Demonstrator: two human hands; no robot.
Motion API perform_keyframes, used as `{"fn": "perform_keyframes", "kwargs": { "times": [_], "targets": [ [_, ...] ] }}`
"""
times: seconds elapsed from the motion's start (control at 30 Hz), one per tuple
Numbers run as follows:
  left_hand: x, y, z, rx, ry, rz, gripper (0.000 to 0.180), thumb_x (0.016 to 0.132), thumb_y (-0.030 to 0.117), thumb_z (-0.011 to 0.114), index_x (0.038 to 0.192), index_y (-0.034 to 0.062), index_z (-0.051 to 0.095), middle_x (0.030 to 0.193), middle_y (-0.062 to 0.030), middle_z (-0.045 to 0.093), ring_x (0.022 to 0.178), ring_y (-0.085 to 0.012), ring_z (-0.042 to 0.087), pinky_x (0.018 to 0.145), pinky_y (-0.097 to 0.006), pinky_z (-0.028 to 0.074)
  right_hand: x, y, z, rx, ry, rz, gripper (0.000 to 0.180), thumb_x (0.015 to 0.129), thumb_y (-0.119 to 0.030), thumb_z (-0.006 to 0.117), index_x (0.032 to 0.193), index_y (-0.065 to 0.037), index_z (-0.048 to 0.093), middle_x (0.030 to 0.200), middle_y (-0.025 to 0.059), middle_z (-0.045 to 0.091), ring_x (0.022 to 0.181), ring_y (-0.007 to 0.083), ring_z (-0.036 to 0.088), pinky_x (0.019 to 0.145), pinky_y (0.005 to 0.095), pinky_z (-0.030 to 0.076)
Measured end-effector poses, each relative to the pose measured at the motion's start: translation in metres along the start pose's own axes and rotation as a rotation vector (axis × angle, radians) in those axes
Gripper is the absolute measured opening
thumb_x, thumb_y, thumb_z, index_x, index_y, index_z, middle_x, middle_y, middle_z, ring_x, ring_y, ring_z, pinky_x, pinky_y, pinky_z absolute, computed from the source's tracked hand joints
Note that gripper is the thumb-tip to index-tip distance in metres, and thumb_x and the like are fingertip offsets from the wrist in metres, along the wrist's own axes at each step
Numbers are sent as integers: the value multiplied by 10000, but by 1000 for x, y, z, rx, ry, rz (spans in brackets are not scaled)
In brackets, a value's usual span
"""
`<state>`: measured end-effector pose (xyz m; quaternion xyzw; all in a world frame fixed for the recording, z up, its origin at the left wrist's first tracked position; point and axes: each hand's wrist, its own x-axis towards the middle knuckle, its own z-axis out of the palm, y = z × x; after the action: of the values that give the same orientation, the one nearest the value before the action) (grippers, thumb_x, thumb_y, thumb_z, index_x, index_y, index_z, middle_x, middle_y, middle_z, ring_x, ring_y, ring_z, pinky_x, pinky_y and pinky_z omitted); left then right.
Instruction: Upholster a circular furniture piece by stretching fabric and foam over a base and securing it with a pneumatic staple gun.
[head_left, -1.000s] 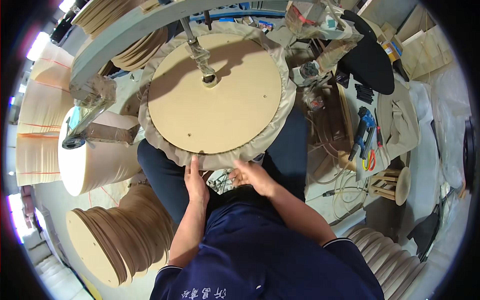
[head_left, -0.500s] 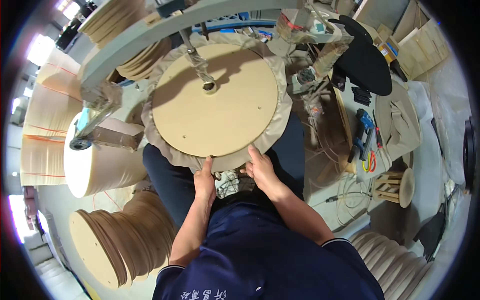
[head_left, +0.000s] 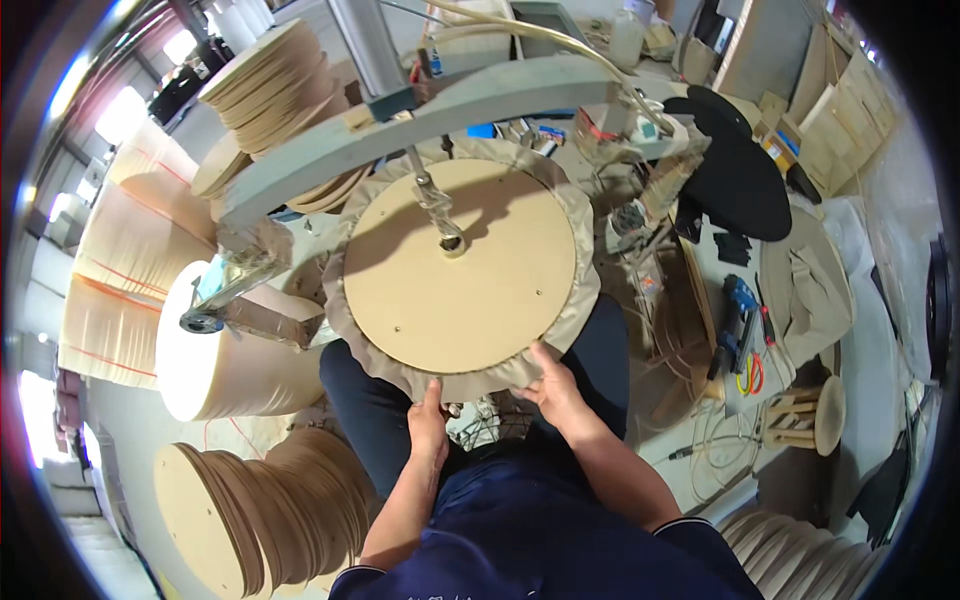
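Observation:
A round beige wooden board [head_left: 480, 300] lies face up above my knees, ringed by a gathered grey-beige fabric cover [head_left: 345, 325]. A metal rod [head_left: 437, 205], wrapped in clear film, meets the board's centre. At the near edge, my left hand [head_left: 428, 432] is closed on the fabric, thumb on top and fingers mostly hidden below. My right hand [head_left: 558, 395] holds the fabric farther right. Its thumb presses beside the board's rim, and its other fingers are bent at the cloth's edge, partly hidden.
A curved grey metal frame [head_left: 400, 125] arches over the far side. Stacked wooden discs [head_left: 270, 510] lie at lower left, beside a large white roll [head_left: 230, 350]. On the right-hand table are a blue staple gun [head_left: 738, 300], red-and-yellow-handled scissors [head_left: 750, 375] and black round pieces [head_left: 735, 180].
The whole view has shifted, so the board and hands appear lower and farther right. My right thumb has eased slightly outward along the rim; my left hand keeps its place at the near edge.

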<state>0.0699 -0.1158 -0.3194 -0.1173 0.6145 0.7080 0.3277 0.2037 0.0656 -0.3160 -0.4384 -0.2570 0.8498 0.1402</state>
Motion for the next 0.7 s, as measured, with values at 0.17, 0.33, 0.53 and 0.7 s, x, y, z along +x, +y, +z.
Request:
{"fn": "perform_keyframes", "kwargs": {
  "times": [0.17, 0.33, 0.53, 0.7],
  "targets": [
    [0, -3, 0, 46, -21, -31, 397, 987, 337, 676, 711, 73, 568, 679, -16, 562, 621, -136, 505, 622, -308, 427, 51, -4, -32, 149, 53, -118, 472, 967, -395, 701, 1301, -79, 597, 1094, 36, 677, 915, 179, 667, 752, 327, 530],
    [-1, 2, -8, 93, -50, 28, 418, 1000, 321, 655, 656, 95, 577, 635, -19, 582, 597, -130, 535, 618, -290, 444, 13, -14, -17, 27, -36, -198, 342, 1053, -360, 580, 837, -113, 481, 647, 7, 480, 511, 151, 457, 575, 363, 502],
    [-19, 19, -23, 527, -167, 87, 438, 1027, 338, 591, 714, 39, 661, 688, -17, 649, 668, -107, 542, 670, -271, 439, -21, -36, -42, -321, 167, -471, 478, 1086, -369, 461, 696, -96, 490, 560, 38, 473, 453, 154, 485, 587, 370, 556],
    [-8, 54, -45, 475, -181, 468, 345, 1034, 184, 560, 760, 1, 663, 749, -35, 663, 729, -115, 591, 739, -279, 483, 15, -60, -103, -822, 441, -787, 363, 1042, -325, 541, 985, 31, 582, 918, 164, 627, 912, 292, 652, 875, 387, 520]
  ]
}}
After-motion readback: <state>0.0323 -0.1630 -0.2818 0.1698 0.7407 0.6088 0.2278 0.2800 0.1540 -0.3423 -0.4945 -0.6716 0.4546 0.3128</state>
